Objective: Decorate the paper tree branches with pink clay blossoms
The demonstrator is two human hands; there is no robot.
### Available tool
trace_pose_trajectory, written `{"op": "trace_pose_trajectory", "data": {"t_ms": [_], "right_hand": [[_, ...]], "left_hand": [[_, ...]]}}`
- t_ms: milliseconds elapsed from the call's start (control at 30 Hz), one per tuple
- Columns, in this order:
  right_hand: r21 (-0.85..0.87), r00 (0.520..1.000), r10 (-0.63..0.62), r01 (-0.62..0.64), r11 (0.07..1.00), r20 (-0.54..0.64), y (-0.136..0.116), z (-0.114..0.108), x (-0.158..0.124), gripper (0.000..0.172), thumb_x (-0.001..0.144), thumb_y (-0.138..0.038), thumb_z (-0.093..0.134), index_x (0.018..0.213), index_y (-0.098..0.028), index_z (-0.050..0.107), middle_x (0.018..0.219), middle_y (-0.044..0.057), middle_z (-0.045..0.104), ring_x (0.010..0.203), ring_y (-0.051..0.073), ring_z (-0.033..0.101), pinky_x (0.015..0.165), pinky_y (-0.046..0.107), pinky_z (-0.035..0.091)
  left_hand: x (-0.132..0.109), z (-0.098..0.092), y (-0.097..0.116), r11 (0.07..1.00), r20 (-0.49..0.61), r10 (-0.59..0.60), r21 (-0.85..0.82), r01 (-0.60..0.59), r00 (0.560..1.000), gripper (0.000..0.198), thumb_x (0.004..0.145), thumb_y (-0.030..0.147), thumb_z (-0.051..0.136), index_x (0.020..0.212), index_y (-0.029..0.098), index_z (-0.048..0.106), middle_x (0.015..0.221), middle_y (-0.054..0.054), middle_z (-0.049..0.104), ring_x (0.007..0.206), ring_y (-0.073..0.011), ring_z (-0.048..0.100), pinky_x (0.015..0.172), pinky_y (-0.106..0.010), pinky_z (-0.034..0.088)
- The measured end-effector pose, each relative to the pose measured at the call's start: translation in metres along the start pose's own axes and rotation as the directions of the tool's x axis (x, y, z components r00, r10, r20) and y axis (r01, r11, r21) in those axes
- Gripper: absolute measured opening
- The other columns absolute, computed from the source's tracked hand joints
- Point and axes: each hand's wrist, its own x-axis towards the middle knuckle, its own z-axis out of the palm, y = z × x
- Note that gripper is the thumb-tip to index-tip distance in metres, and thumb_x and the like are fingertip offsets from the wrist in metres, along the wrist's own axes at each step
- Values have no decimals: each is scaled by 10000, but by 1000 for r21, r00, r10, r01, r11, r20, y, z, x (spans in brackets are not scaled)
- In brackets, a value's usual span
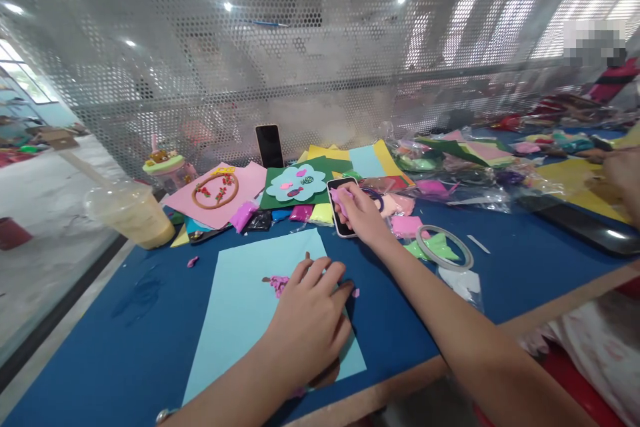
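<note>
A light blue sheet of paper [225, 320] lies on the table. On it is a small cluster of purple clay [279, 285] with brown bits beside it. My left hand [310, 310] rests over the sheet, holding nothing visible, its fingers apart and bent down. Brown shapes show at its edge; most of what lies beneath is hidden. Farther forward, my right hand [361, 215] pinches a piece of pinkish-purple clay [341, 200] above a white-edged phone [345, 230]. A tiny pink scrap [356, 293] sits beside the paper.
Bagged clay packs [244, 215] line the back, near a pink sheet [255, 180] with a brown ring and a cloud-shaped cutout [280, 183]. A drink cup [133, 213] stands left. At right are a grey ring [467, 257], a black case [575, 223] and another person's hand [623, 170].
</note>
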Motion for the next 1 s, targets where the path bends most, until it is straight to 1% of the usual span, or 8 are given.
{"op": "trace_pose_trajectory", "data": {"t_ms": [67, 133, 267, 367, 467, 600, 833, 1000], "right_hand": [[0, 1000, 1, -1, 1000, 1, 0, 0, 0, 299, 868, -518, 432, 868, -226, 499, 676, -36, 526, 472, 89, 493, 403, 186, 342], [-2, 1000, 4, -4, 1000, 7, 1, 0, 1, 295, 867, -515, 438, 866, -226, 499, 672, -38, 525, 475, 90, 497, 402, 184, 345], [-9, 999, 15, -15, 1000, 35, 2, -1, 2, 297, 871, -518, 431, 875, -229, 497, 667, -37, 525, 479, 94, 499, 398, 185, 353], [-10, 999, 27, -26, 1000, 46, 3, -1, 2, 289, 872, -514, 430, 880, -232, 495, 667, -37, 525, 472, 94, 493, 391, 184, 351], [-13, 999, 21, -21, 1000, 47, 4, -1, 2, 275, 876, -497, 426, 883, -232, 496, 669, -36, 526, 474, 94, 496, 394, 185, 355], [-15, 999, 15, -14, 1000, 42, 5, -1, 1, 282, 873, -503, 427, 886, -230, 496, 669, -36, 528, 473, 95, 497, 399, 189, 361], [-24, 999, 15, -14, 1000, 29, 7, -1, 3, 311, 866, -533, 427, 888, -231, 497, 658, -35, 533, 468, 99, 496, 412, 195, 362], [-15, 999, 4, -4, 1000, 32, 4, 0, 1, 334, 855, -557, 427, 874, -231, 494, 663, -32, 539, 472, 99, 488, 422, 196, 359]], "left_hand": [[1, 2, -2, 1000, 14, 17, 5, -17, 1000, 356, 855, 237, 474, 1194, 223, 581, 1142, -60, 556, 1077, -264, 459, 986, -464, 343], [2, 5, -3, 999, 34, 48, 5, -48, 998, 376, 872, 251, 448, 1230, 236, 559, 1165, -57, 551, 1092, -268, 455, 993, -471, 340], [3, 11, -3, 996, 64, 85, 7, -85, 994, 364, 887, 254, 413, 1209, 221, 579, 1117, -56, 566, 1065, -270, 468, 962, -465, 366], [3, 10, -2, 996, 74, 84, -23, -82, 994, 360, 877, 233, 417, 1194, 209, 585, 1120, -60, 563, 1063, -271, 467, 964, -468, 367], [3, 8, -3, 995, 67, 32, -97, -25, 997, 372, 851, 216, 447, 1201, 202, 573, 1171, -72, 539, 1087, -270, 454, 999, -482, 345], [4, 4, -5, 988, 72, -35, -151, 46, 997, 374, 848, 189, 430, 1189, 203, 581, 1170, -86, 527, 1095, -276, 443, 967, -478, 376], [8, 1, -3, 990, 88, -10, -142, 23, 996, 356, 837, 192, 445, 1151, 222, 611, 1150, -88, 526, 1075, -281, 451, 981, -509, 369], [5, 4, 0, 994, 58, 8, -112, -2, 998, 378, 830, 176, 451, 1167, 237, 610, 1132, -90, 544, 1066, -285, 466, 981, -527, 367]]}}
